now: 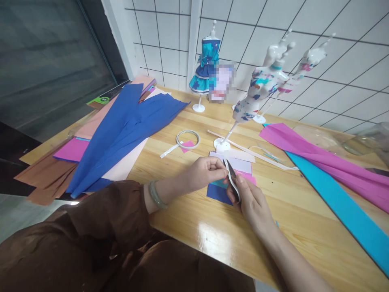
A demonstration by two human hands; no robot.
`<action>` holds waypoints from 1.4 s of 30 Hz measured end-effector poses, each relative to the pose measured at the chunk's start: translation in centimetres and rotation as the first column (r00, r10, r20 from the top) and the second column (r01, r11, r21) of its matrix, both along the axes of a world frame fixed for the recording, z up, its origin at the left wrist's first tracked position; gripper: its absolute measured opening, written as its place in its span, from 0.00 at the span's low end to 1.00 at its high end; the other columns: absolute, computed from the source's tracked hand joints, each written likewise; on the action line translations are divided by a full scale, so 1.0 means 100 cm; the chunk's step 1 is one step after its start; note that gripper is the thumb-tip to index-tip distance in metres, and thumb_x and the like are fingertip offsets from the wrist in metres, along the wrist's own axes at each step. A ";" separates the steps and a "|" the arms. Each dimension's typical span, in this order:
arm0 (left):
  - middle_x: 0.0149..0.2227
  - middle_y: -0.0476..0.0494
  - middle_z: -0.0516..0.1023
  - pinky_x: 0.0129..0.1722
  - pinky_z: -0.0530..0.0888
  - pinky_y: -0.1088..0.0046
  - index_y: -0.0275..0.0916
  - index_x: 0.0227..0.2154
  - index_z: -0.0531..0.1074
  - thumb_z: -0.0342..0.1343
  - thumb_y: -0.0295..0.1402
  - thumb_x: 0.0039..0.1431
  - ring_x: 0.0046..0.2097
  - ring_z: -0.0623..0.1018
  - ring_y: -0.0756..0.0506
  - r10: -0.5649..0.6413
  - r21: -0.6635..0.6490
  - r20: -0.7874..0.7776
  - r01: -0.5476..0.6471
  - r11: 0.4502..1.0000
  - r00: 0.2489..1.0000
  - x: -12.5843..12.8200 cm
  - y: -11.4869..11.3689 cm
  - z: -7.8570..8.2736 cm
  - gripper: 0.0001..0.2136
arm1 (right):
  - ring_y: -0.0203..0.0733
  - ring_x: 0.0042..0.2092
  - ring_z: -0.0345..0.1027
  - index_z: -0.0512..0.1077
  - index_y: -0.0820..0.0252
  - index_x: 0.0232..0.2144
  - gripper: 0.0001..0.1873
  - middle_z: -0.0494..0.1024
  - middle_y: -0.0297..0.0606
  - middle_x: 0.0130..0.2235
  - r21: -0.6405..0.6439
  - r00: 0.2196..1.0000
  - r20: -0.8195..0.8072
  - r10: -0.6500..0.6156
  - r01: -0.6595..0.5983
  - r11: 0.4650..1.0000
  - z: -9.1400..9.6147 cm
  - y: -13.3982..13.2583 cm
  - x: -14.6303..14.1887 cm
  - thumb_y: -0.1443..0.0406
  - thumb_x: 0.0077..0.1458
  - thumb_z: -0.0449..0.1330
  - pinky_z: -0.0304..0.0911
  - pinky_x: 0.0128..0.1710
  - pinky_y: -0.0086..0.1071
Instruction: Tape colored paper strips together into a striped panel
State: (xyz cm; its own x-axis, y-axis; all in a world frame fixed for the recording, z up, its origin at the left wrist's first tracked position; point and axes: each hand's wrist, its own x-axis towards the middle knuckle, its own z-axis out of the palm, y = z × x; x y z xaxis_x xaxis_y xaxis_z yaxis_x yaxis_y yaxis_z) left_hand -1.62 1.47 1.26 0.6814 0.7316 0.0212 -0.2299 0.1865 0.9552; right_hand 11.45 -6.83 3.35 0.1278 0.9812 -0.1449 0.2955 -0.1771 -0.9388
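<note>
My right hand (251, 199) is wrapped around a small pair of dark scissors (233, 183), whose blades point away from me. Thumb and fingertips of my left hand (203, 174) are pinched together beside the blades. A thin white strip (229, 173) runs along the scissors by those fingertips; its far end is hard to make out. Beneath both hands lie small paper pieces: a lavender one (243, 165), a pink one (251, 178) and a dark blue one (219, 195). Just beyond stands a paint-smeared white mannequin (246, 101), tilted in the view on its round base.
Left of the mannequin lies a tape roll (198, 142) with a loose white tail. Blue crepe paper (121, 129) covers other sheets at left. Pink (322, 158) and turquoise paper (337, 207) stretch along the right. A doll form in a blue dress (209, 61) stands near the tiled wall.
</note>
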 end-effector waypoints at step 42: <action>0.27 0.48 0.73 0.37 0.69 0.72 0.35 0.26 0.66 0.54 0.32 0.54 0.32 0.74 0.51 0.026 0.084 -0.059 -0.021 0.996 0.998 0.004 -0.002 -0.005 0.06 | 0.31 0.19 0.46 0.63 0.59 0.28 0.22 0.54 0.26 0.18 0.086 0.999 -0.049 0.019 -0.014 0.996 -0.015 0.002 0.002 0.49 0.61 0.42 0.43 0.17 0.27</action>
